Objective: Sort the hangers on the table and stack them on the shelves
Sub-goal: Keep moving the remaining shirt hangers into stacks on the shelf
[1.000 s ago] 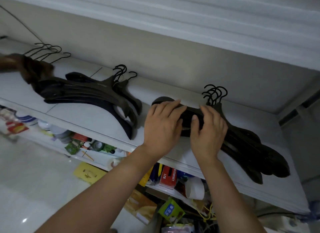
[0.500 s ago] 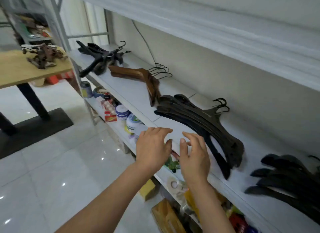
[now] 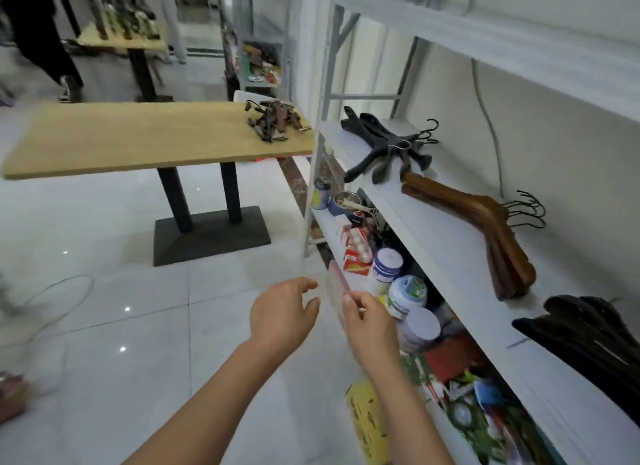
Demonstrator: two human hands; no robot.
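No text legible; print is seen but blurred on white-and-blue tub (image 3: 388, 265), green-labelled tub (image 3: 407, 293) and red-and-white cartons (image 3: 355, 253), all kept on lower shelf (image 3: 325, 232); dark marks on yellow packet (image 3: 367, 426) not resolved; label on small can (image 3: 320, 196) too small to be read.

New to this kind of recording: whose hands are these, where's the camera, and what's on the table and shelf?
No machine here: a person wears one camera on the head, looking forward and down at their own arms. The left hand and right hand are in front, fingers relaxed, holding nothing. On the wooden table lies a small pile of hangers. The white shelf carries black hangers, brown wooden hangers and a darker stack nearest the camera.
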